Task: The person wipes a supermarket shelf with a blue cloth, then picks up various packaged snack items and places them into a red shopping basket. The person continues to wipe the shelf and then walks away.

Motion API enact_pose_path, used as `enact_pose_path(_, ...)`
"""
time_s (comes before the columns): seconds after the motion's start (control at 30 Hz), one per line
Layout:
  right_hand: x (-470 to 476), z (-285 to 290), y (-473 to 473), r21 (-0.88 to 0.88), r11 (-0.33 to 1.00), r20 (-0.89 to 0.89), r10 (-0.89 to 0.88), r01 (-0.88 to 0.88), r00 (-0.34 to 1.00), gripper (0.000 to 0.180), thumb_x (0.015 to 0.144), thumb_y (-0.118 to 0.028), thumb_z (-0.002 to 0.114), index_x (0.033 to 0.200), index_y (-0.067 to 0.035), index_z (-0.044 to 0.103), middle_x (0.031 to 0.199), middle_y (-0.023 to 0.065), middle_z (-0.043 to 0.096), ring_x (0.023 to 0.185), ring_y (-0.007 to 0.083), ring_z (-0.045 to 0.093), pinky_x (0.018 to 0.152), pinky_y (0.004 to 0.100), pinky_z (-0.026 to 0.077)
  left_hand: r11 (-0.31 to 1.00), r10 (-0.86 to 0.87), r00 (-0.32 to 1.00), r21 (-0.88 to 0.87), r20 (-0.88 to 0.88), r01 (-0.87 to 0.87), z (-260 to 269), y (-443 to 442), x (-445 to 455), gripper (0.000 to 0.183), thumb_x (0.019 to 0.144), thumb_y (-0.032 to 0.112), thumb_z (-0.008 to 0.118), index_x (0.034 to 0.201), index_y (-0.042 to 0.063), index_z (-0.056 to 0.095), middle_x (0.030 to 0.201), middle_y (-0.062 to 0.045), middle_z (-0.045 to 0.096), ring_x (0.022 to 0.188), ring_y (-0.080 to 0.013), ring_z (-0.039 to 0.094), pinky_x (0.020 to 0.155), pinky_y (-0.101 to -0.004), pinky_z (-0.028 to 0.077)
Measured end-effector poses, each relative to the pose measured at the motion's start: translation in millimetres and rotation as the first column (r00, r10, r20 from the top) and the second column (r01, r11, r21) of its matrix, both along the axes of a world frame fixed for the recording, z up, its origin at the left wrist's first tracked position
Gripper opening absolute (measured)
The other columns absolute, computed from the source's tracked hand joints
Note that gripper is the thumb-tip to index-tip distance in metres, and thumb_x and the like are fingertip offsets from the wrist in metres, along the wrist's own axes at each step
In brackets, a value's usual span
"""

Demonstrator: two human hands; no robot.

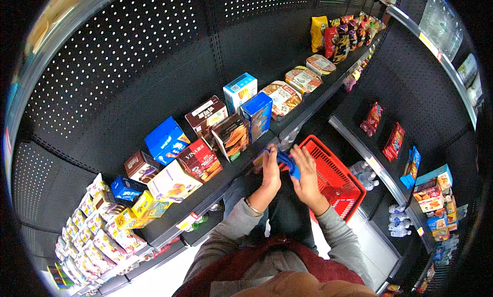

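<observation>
My left hand [271, 173] and my right hand [307, 175] are held up before my body, palms facing each other. A crumpled blue cloth [288, 163] spans the gap between them, gripped at both ends; part of it is hidden behind my fingers. Just beyond and beneath my right hand is a red plastic shopping basket [339, 181] with slotted sides. The front edge of a black shelf [231, 173] passes close to my left hand. Nearest on that shelf stand a blue carton [257, 114] and a brown snack box [232, 136].
Snack boxes, including a red one [200, 160], and packaged bags [102, 250] line the shelf leftward. Sealed food trays [282, 98] and bagged snacks [341, 37] continue rightward. A side shelf [346, 131] juts out at right, bearing red packets [393, 141]; water bottles [399, 224] stand below.
</observation>
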State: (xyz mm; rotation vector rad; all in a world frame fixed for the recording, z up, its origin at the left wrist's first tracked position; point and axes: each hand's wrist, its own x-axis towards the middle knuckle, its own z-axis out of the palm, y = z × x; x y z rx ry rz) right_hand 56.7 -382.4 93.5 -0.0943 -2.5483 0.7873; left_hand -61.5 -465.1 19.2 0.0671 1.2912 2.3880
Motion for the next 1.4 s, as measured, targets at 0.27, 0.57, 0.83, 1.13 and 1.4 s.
enact_pose_path(0.27, 50.6, -26.6, -38.6, 0.242, 0.957, 0.163, 0.121, -0.158, 0.979, 0.076, 0.072, -0.009, 0.077, 0.146, -0.008, 0.058, 0.159, 0.0124, 0.048, 0.151, 0.0383, 0.038, 0.123, 0.0612, 0.026, 0.97, 0.168, 0.889, -0.09, -0.427, -0.226, 16.2, -13.6, -0.2, 0.045, 0.113, 0.033, 0.049, 0.144, 0.0, 0.048, 0.142, -0.016, 0.055, 0.133, -0.0246, 0.051, 0.115, -0.0371, 0.037)
enact_pose_path(0.57, 94.0, -17.9, -55.3, 0.248, 0.927, 0.283, 0.209, -0.281, 0.936, 0.079, 0.071, -0.018, 0.08, 0.147, -0.01, 0.058, 0.161, 0.0099, 0.046, 0.153, 0.0378, 0.035, 0.124, 0.0621, 0.021, 0.985, 0.1, 0.894, -0.081, -0.436, -0.15, 26.4, -19.8, 5.0, 0.036, 0.114, 0.034, 0.048, 0.124, 0.002, 0.061, 0.125, -0.007, 0.065, 0.116, -0.0183, 0.059, 0.104, -0.0353, 0.044)
enact_pose_path(0.83, 59.9, 40.1, 7.1, -0.3, 0.931, 0.064, 0.238, -0.209, 0.969, 0.048, 0.093, -0.03, 0.075, 0.132, -0.002, 0.067, 0.14, 0.0228, 0.064, 0.131, 0.0383, 0.061, 0.11, 0.0472, 0.047, 0.996, 0.063, 0.994, -0.049, -0.088, -0.068, 8.5, -15.0, -1.7, 0.025, 0.107, 0.033, 0.057, 0.119, 0.012, 0.063, 0.128, -0.004, 0.067, 0.116, -0.0199, 0.062, 0.098, -0.0359, 0.045)
enact_pose_path(1.13, -162.2, 41.7, 66.8, -0.605, 0.762, -0.141, 0.184, -0.232, 0.973, 0.065, 0.097, -0.005, 0.067, 0.156, -0.001, 0.041, 0.157, 0.0136, 0.05, 0.145, 0.0264, 0.049, 0.117, 0.0379, 0.039, 0.994, 0.027, 0.998, -0.106, -0.055, -0.032, -11.1, -4.2, -0.7, 0.022, 0.103, 0.023, 0.057, 0.122, 0.012, 0.06, 0.123, -0.003, 0.065, 0.114, -0.0196, 0.063, 0.097, -0.0366, 0.046)
enact_pose_path(1.4, -206.8, 29.5, 56.2, -0.809, 0.494, -0.146, 0.356, -0.318, 0.923, 0.073, 0.092, -0.014, 0.077, 0.156, 0.0, 0.043, 0.144, 0.012, 0.059, 0.131, 0.0218, 0.056, 0.114, 0.0342, 0.041, 0.983, -0.091, 0.992, -0.152, 0.084, 0.103, -10.3, -3.0, 0.6, 0.023, 0.106, 0.025, 0.059, 0.123, 0.011, 0.063, 0.13, -0.006, 0.066, 0.117, -0.0206, 0.065, 0.095, -0.0385, 0.048)
